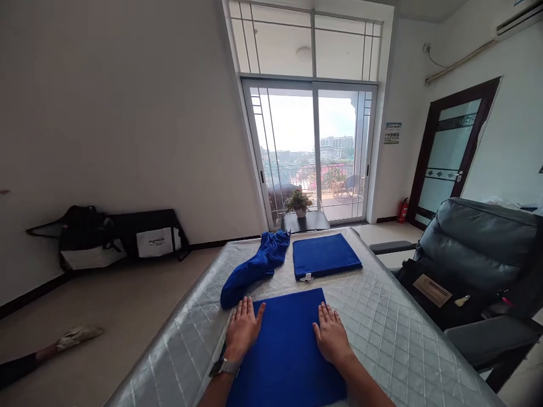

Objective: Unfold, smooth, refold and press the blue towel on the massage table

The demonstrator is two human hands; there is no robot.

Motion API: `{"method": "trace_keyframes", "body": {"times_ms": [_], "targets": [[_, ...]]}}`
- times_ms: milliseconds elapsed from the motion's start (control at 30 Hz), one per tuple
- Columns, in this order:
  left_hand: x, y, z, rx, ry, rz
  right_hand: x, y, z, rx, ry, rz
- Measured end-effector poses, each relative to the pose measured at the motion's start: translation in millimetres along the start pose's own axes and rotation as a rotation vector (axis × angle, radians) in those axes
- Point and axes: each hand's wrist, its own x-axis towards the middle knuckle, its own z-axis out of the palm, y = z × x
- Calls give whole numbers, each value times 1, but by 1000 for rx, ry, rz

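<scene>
A blue cloth (288, 350) lies spread flat in front of me on the quilted silver table cover (390, 339). My left hand (244, 327) rests flat on its left edge, fingers stretched out, with a watch on the wrist. On the right edge of the same cloth lies my right hand (331, 333), palm down and fingers extended. Just beyond my left hand is a crumpled blue cloth (258, 265). Farther back, a folded blue cloth (326, 254) with a small white tag makes a neat rectangle.
A dark armchair (479, 243) with a black bag on it stands at the right. Behind the table's far end, a potted plant (299, 202) sits on a chair. Black bags (123, 237) lean on the left wall. Another person's foot (78, 337) shows at lower left.
</scene>
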Motion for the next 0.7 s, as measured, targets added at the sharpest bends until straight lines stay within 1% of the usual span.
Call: {"method": "trace_keyframes", "body": {"times_ms": [33, 100, 167, 200, 233, 267, 300, 333, 400, 533, 633, 700], "targets": [[-3, 21, -1, -26, 11, 55, 1, 1, 1, 1, 4, -2], [-13, 72, 2, -58, -9, 201, 3, 3, 4, -1, 9, -3], [-25, 124, 11, -96, -37, 348, 4, 7, 8, -6, 5, -27], [-31, 146, 15, -163, -48, 448, 5, 9, 10, -10, -1, -55], [-37, 164, 20, -217, -56, 495, 5, 12, 11, -13, -9, -87], [-42, 176, 24, -268, -63, 517, 5, 15, 12, -15, -15, -119], [-45, 184, 26, -309, -66, 514, 5, 17, 13, -16, -20, -145], [-48, 186, 28, -331, -69, 494, 5, 18, 14, -17, -22, -157], [-52, 179, 30, -337, -76, 465, 5, 18, 13, -19, -20, -144], [-58, 144, 30, -251, -73, 445, 4, 10, 9, -15, -7, -61], [-61, 116, 28, -179, -68, 399, 4, 6, 6, 8, 3, -24], [-63, 97, 25, -134, -90, 356, 3, 5, 5, 16, 5, -12]]}}
